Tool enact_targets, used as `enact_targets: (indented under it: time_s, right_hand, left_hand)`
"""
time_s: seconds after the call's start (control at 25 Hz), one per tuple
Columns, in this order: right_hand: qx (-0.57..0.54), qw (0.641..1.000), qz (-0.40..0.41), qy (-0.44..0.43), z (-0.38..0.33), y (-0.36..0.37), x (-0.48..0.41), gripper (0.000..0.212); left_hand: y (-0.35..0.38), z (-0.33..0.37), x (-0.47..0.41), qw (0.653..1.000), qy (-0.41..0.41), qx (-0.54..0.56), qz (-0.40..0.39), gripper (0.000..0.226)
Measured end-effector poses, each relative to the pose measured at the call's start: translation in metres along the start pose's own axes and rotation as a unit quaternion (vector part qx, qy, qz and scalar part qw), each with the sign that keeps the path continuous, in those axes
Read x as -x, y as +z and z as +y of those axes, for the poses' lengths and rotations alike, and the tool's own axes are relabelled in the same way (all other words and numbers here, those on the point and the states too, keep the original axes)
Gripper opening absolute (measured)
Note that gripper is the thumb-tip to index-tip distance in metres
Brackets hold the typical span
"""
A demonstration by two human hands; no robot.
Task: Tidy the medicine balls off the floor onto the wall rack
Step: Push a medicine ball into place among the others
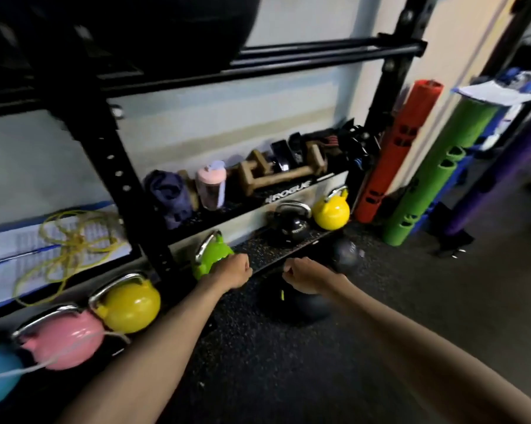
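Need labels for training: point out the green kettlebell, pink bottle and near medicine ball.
Green kettlebell (209, 256), head view, its body.
Pink bottle (211, 191), head view, its side.
Near medicine ball (297, 308), head view, its top.

I count 6 kettlebells (129, 304), 2 medicine balls (297, 307) on the floor (380, 347), 1 pink bottle (211, 186), 1 yellow rope (71, 240).

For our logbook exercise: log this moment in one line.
left hand: curled, empty | right hand: curled, empty | medicine ball: on floor, unlifted
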State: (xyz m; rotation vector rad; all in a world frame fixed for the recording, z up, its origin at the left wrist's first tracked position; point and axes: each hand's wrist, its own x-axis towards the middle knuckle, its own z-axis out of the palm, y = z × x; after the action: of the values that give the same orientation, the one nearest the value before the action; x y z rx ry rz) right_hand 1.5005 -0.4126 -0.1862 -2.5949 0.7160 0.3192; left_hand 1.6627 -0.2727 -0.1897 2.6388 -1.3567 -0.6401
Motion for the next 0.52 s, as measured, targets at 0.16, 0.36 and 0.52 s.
enact_targets:
  time_s: [0.16, 0.36, 0.52]
  right_hand:
    - [-0.033, 0.996, -0.058, 0.057, 0.101, 0.028, 0.026, 0.030]
    - [-0.090, 0.986, -0.081, 0.110, 0.194, 0.051, 0.042, 0.027]
    - [-0.117, 0.979, -0.097, 0.136, 0.243, 0.059, 0.037, 0.029]
  left_hand:
    - [0.065, 0.081, -0.021, 0.997, -0.009, -0.011, -0.079, 0.024]
    - [0.119, 0.168, -0.057, 0.989, -0.004, -0.009, -0.150, 0.026]
    - [0.146, 0.210, -0.089, 0.984, -0.008, -0.004, -0.178, 0.030]
